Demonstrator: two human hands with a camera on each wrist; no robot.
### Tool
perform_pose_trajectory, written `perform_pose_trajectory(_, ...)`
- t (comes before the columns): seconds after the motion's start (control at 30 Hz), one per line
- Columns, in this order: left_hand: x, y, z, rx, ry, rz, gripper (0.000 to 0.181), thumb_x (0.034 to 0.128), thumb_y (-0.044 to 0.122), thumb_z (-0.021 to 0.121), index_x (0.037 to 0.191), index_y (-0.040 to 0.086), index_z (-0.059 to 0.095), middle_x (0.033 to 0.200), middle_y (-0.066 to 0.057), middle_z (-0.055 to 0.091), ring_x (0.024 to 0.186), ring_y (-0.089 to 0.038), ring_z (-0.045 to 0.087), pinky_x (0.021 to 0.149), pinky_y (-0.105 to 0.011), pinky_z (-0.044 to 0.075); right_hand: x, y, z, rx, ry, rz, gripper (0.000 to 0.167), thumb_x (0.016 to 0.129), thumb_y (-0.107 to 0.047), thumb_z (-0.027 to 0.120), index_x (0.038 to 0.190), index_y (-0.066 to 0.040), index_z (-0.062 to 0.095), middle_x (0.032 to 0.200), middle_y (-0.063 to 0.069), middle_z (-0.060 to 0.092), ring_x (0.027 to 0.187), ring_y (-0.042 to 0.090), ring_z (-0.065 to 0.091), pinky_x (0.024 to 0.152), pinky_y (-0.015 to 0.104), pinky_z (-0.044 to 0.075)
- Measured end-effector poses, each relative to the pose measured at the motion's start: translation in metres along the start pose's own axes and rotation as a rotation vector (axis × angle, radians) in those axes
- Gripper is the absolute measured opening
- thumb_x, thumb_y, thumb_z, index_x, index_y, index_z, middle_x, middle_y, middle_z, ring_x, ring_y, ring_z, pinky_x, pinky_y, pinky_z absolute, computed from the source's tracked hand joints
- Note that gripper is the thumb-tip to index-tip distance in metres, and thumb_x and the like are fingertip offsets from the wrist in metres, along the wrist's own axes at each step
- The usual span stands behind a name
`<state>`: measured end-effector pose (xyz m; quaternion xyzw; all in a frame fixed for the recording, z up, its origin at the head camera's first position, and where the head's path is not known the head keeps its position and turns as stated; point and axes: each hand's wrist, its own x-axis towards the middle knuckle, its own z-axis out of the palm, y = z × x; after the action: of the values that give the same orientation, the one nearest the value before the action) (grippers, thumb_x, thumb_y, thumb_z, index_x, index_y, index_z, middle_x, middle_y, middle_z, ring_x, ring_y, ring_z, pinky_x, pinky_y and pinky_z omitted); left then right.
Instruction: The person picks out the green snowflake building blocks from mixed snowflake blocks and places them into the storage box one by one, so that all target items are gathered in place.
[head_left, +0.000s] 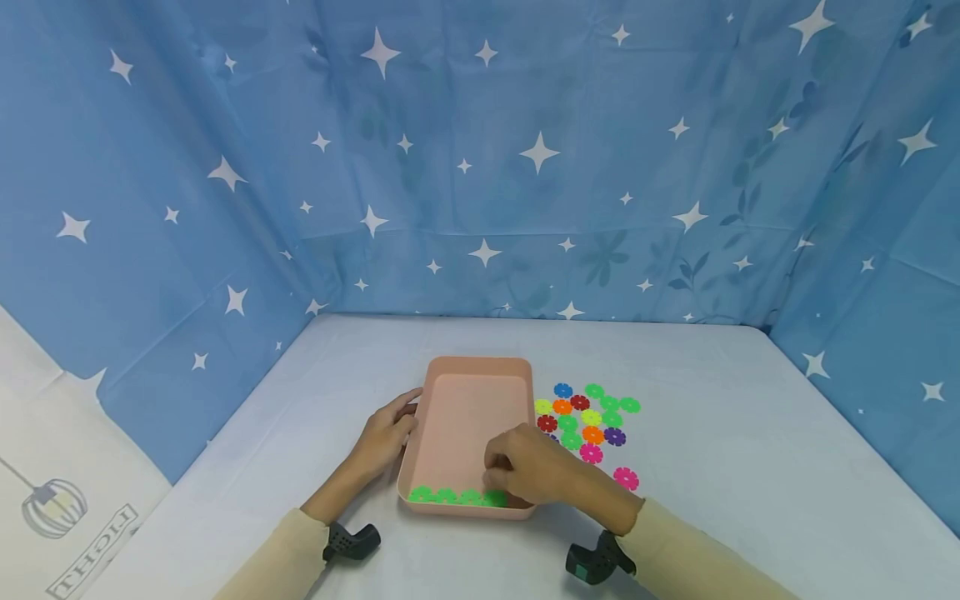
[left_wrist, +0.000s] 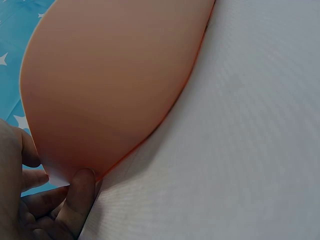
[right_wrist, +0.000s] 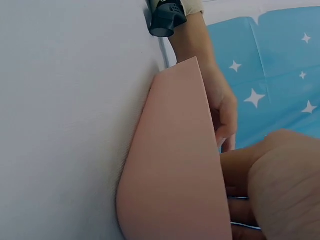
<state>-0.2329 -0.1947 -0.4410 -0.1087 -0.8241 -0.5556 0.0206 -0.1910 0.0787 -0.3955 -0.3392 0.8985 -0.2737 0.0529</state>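
A pink rectangular tray [head_left: 472, 417] lies on the white table. Several green notched plastic discs [head_left: 446, 496] form a row along its near wall. My left hand [head_left: 384, 442] is outside the tray's left side; in the left wrist view its fingers and thumb [left_wrist: 82, 192] touch the outer wall and rim. Reaching over the tray's right wall, my right hand [head_left: 532, 465] has bent fingers low inside, beside the rightmost green disc [head_left: 495, 498]. Whether those fingertips pinch a disc is hidden; the tray wall [right_wrist: 175, 160] blocks them in the right wrist view.
Right of the tray lie several loose notched discs in mixed colours, among them a blue disc [head_left: 563, 390], an orange disc [head_left: 592, 435] and a purple disc [head_left: 615, 437]. One pink disc [head_left: 626, 478] sits apart, nearer me. A blue star-patterned curtain [head_left: 540, 208] stands behind the table [head_left: 712, 400].
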Motion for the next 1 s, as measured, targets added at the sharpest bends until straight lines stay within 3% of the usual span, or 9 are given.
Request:
perform_pose_trajectory(0.13,0.000,-0.001,0.000,0.016,0.002,-0.003,0.054,0.0990,0.009,0.045,0.153,0.008,0.044,0.137,-0.021,0.061,0.110,-0.031,0.068,0.077,-0.035,0.062,-0.002,0.003,-0.001,0.011,0.087,-0.012,0.006,0.090,-0.017,0.076,0.096,-0.013,0.076,0.079,-0.015,0.064,0.073,0.004,0.056,0.066,0.019,0.053)
perform_pose_trajectory(0.4,-0.001,0.001,0.000,0.014,0.004,-0.013,0.054,0.0992,0.010,0.045,0.153,0.009,0.044,0.139,-0.023,0.060,0.111,-0.033,0.068,0.076,-0.036,0.062,-0.004,0.015,-0.010,-0.009,0.354,-0.155,0.013,0.091,-0.003,0.069,0.102,-0.004,0.074,0.090,0.000,0.070,0.081,0.009,0.061,0.071,0.026,0.057)
perform_pose_trajectory(0.6,-0.002,0.003,0.001,-0.013,0.008,-0.017,0.053,0.0992,0.009,0.046,0.152,0.008,0.045,0.138,-0.024,0.060,0.109,-0.033,0.068,0.075,-0.038,0.062,-0.010,0.034,-0.023,-0.083,0.482,-0.109,0.020,0.087,0.000,0.072,0.107,-0.005,0.073,0.095,0.004,0.070,0.086,0.017,0.064,0.072,0.031,0.058)
perform_pose_trajectory(0.77,-0.002,0.002,0.002,-0.026,0.004,-0.018,0.054,0.0987,0.008,0.047,0.153,0.006,0.045,0.139,-0.025,0.059,0.108,-0.034,0.068,0.074,-0.039,0.062,-0.014,0.056,-0.032,-0.127,0.507,-0.004,0.027,0.085,-0.003,0.074,0.112,-0.006,0.073,0.098,0.003,0.069,0.090,0.021,0.064,0.077,0.037,0.058)
perform_pose_trajectory(1.0,-0.001,0.001,0.000,0.016,0.000,-0.001,0.053,0.0996,0.010,0.046,0.153,0.008,0.045,0.138,-0.024,0.060,0.112,-0.035,0.067,0.080,-0.039,0.061,-0.020,0.079,-0.046,-0.126,0.468,0.110,0.032,0.086,-0.007,0.075,0.118,-0.005,0.070,0.110,0.008,0.070,0.099,0.026,0.066,0.085,0.045,0.060)
